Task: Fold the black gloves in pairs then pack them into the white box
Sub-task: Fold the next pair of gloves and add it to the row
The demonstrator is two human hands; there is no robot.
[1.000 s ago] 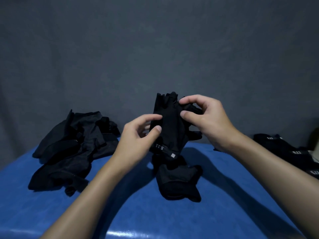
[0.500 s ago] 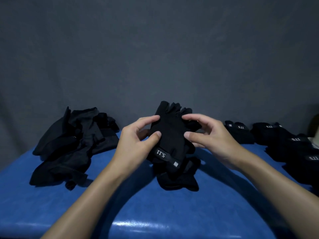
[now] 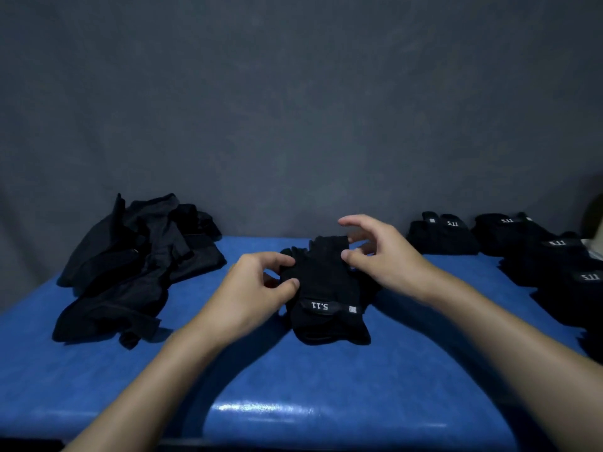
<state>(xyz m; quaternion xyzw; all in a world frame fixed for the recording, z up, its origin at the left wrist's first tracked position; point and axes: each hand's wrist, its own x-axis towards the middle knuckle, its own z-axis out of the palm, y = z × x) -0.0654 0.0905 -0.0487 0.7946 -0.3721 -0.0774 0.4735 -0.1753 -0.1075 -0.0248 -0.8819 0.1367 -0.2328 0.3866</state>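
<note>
A pair of black gloves (image 3: 321, 285), one stacked on the other, lies flat on the blue table (image 3: 293, 380) at the centre, its "5.11" cuff label toward me. My left hand (image 3: 254, 291) pinches the pair's left edge between thumb and forefinger. My right hand (image 3: 381, 256) holds the fingertip end at the upper right, thumb on the fabric, index finger lifted clear. A sliver of a pale object (image 3: 595, 247), possibly the white box, shows at the right edge.
A loose heap of unfolded black gloves (image 3: 137, 265) sits at the back left. Several folded pairs (image 3: 443, 236) with white labels line the right side (image 3: 561, 265). A grey cloth wall rises right behind the table.
Both hands have lowered the glove pair from an upright hold in the air onto the table. The view has tilted down and the folded pairs on the right have come into sight.
</note>
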